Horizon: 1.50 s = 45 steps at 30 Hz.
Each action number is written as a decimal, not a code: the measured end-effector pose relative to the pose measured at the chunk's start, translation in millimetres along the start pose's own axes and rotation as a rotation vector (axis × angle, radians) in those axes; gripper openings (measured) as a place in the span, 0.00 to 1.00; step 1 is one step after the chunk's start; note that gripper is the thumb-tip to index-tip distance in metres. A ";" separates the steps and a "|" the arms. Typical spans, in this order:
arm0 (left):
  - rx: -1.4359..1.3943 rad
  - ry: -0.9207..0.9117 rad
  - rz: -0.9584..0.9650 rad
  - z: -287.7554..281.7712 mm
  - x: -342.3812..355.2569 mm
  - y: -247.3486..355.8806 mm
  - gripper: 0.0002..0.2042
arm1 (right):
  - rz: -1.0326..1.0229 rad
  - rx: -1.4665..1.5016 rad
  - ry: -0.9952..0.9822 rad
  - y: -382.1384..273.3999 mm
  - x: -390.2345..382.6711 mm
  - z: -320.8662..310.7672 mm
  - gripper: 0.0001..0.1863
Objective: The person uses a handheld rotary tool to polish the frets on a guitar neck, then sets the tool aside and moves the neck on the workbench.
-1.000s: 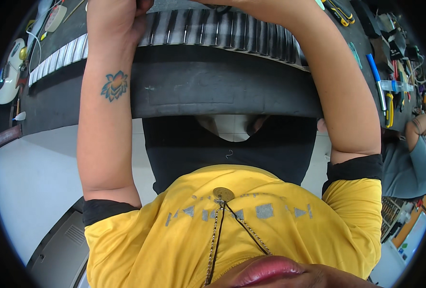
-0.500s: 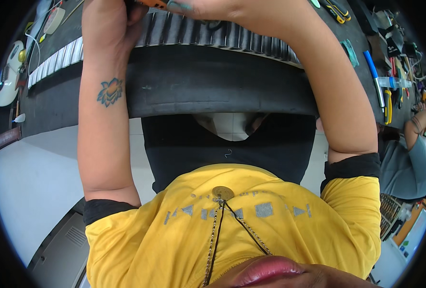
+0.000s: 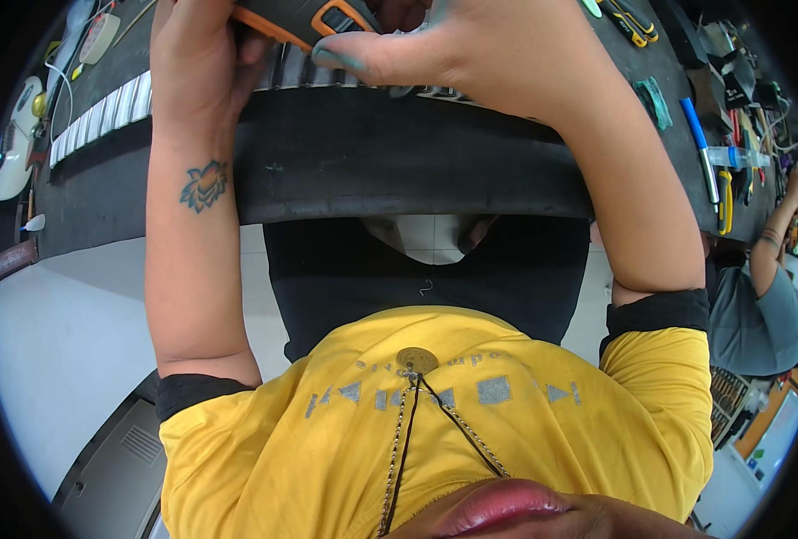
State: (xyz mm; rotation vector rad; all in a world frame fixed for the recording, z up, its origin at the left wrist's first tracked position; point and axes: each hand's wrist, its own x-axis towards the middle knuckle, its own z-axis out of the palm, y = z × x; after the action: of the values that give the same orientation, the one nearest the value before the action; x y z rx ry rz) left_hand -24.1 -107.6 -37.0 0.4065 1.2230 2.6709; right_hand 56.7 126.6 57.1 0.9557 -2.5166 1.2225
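Note:
An orange-and-black handheld device (image 3: 282,20) with an orange-rimmed slot is between my hands at the upper edge, partly cut off. My left hand (image 3: 199,45) grips its left end, with fingertips curled below it. From the right, my right hand (image 3: 471,49) closes on the same device, its thumb lying along the lower side by the slot. Dark smudges mark that thumb. The other fingers of my right hand are mostly hidden behind the device. Beneath both hands runs a ribbed, shiny metal strip (image 3: 102,121) on the dark bench.
The dark padded bench edge (image 3: 408,166) lies in front of me. At right are yellow-and-black pliers (image 3: 632,22), a blue-and-white pen-like tool (image 3: 700,148), a yellow-handled tool (image 3: 726,199) and a teal scrap (image 3: 653,101). Another person (image 3: 753,310) sits far right.
Both hands have brought the device down and nearer to me, so more of it shows. At far right, the other person's forearm has risen.

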 end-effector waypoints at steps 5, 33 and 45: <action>0.489 0.051 0.138 54.3 -14.4 12.3 0.17 | 0.059 0.048 -0.054 2.6 1.7 -5.3 0.17; 0.441 0.344 0.250 58.7 6.0 18.5 0.12 | 0.162 -0.035 -0.014 16.0 44.5 0.5 0.16; 0.476 0.314 0.222 60.5 3.6 16.6 0.11 | 0.061 -0.014 0.043 18.7 32.8 7.5 0.16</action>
State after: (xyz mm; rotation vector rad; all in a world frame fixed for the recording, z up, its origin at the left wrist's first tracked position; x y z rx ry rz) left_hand -9.1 -74.2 14.1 0.1923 2.0316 2.6714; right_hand 20.4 114.0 54.2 0.8460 -2.5349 1.2271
